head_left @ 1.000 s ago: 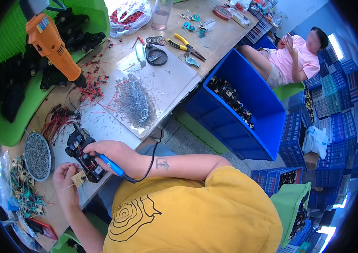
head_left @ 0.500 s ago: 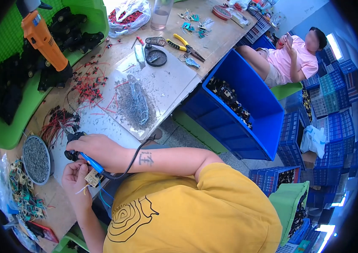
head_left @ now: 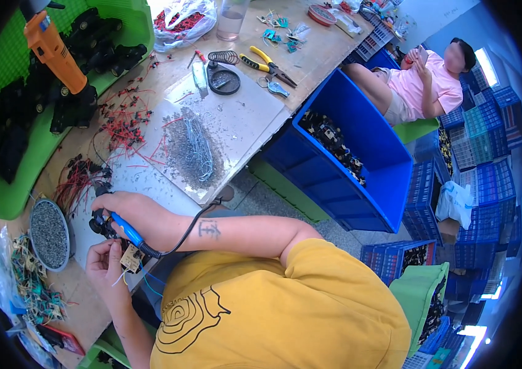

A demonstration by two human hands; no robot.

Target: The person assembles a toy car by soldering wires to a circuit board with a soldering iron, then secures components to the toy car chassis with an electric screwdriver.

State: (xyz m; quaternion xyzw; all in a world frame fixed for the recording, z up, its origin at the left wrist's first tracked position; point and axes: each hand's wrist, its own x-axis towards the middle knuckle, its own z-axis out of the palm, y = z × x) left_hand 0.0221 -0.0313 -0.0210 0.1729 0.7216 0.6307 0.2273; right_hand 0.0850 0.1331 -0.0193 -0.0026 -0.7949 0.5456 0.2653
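My right hand [head_left: 135, 210] is closed around the blue handle of a soldering iron [head_left: 127, 229], whose black cable loops back past my wrist. A black wheeled part [head_left: 102, 222], like a toy car body, lies under and beside its fingers; the iron's tip is hidden there. Just below, my left hand [head_left: 105, 259] has its thumb and fingers pinched at the edge of a small tan circuit board [head_left: 130, 258]. White, yellow and blue wires trail from the board. How the board joins the black part is hidden.
At the left stand a grey bowl of small metal bits [head_left: 50, 235] and a green crate [head_left: 135, 24] of black toy cars, with an orange electric screwdriver [head_left: 58, 55] above. Red wires [head_left: 126, 123], pliers [head_left: 273, 67] and a soldering-iron stand [head_left: 223, 80] lie beyond. A blue bin [head_left: 359, 178] adjoins the table; a person [head_left: 421, 86] sits behind.
My hands, the iron and the board have shifted slightly. The whole view has moved a little, so the table things appear slightly displaced.
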